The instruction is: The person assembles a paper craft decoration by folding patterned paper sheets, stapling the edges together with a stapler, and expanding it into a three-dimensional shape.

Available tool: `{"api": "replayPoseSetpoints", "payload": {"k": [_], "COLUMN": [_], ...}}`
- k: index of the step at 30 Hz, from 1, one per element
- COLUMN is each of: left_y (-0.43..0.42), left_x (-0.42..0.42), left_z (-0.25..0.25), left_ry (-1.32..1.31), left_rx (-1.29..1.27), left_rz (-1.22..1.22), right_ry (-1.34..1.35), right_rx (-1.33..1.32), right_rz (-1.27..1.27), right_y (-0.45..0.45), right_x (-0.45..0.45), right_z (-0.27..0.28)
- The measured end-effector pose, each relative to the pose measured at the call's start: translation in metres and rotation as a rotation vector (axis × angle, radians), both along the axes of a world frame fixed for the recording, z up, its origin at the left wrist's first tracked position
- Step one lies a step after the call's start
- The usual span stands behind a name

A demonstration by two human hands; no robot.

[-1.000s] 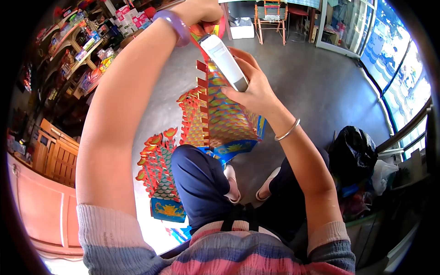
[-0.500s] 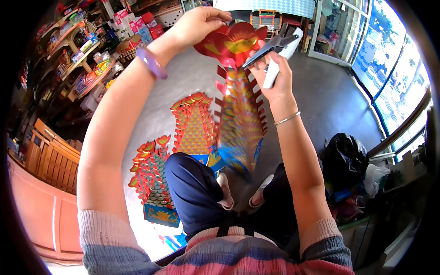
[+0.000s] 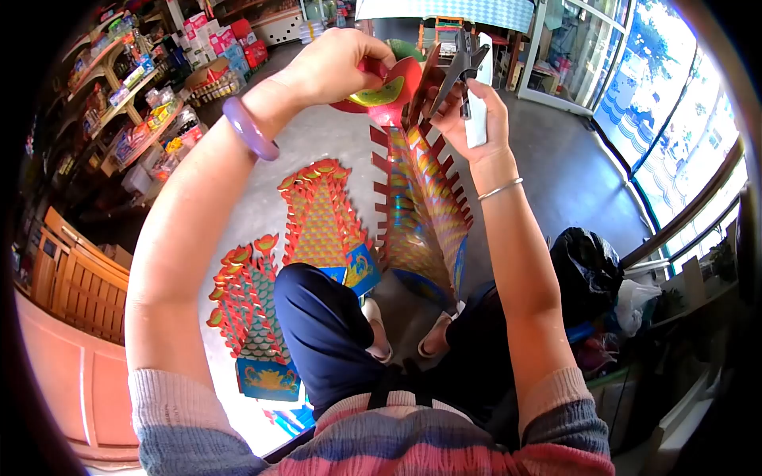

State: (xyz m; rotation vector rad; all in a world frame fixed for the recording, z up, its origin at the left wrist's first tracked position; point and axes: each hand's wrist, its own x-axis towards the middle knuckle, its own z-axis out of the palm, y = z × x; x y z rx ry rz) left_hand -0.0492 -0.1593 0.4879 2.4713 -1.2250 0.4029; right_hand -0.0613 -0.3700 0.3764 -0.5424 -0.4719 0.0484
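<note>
My left hand (image 3: 341,67) is closed on the red petal-shaped top of a folded paper piece (image 3: 413,214), which hangs down with gold scale patterns, red notched edges and a blue lower end. A black and white stapler-like tool (image 3: 477,115) is in my right hand (image 3: 468,119), its jaws apart, beside the red top. On the floor left of my knee stand a gold-scaled paper piece (image 3: 324,214) and a green-scaled one (image 3: 262,309), both with red edges and blue bases.
Shelves of packaged goods (image 3: 119,87) stand at the upper left, above a wooden chair (image 3: 87,278). A table with a checked cloth (image 3: 444,9) is ahead. Black and white plastic bags (image 3: 583,274) lie at right, near a glass door (image 3: 567,55).
The paper piece has come up from near the floor and turned, its red top now between my hands. The tool has swung from lying slanted to nearly upright, with its jaws apart.
</note>
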Motion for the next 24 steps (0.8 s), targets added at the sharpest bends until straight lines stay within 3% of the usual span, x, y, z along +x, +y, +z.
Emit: {"api": "replayPoseSetpoints", "payload": {"k": [3,4,7,8,9,11,15,20,24], "left_y": [0.012,0.011,-0.001,-0.006,-0.009,-0.013,-0.009,-0.013,-0.01], "left_x": [0.004,0.005,-0.005,-0.008,-0.009,-0.01,-0.017,-0.023,-0.014], "left_z": [0.002,0.0,-0.002,-0.001,-0.002,0.0,0.002,-0.007,-0.018], "left_ry": [0.083,0.078,-0.336,-0.497,-0.468,-0.408,-0.304,-0.33,-0.223], "left_rx": [0.005,0.005,-0.041,-0.032,-0.004,0.054,0.152,0.182,0.074], "left_rz": [-0.322,-0.305,-0.505,-0.512,-0.519,-0.533,-0.43,-0.448,-0.348], "right_ry": [-0.078,-0.071,0.1,0.05,0.09,0.134,0.209,0.305,0.263], "right_rx": [0.102,0.106,-0.12,-0.179,-0.202,-0.316,-0.419,-0.395,-0.385], "right_rz": [0.145,0.188,0.042,0.148,0.195,0.038,-0.031,0.041,-0.18], "right_y": [-0.016,-0.021,-0.007,-0.005,-0.004,0.002,0.006,0.007,0.008], "right_x": [0.011,0.014,-0.004,-0.001,-0.002,-0.008,-0.009,0.004,-0.001], "right_z": [-0.003,-0.005,0.018,0.022,0.024,0.03,0.036,0.025,0.012]}}
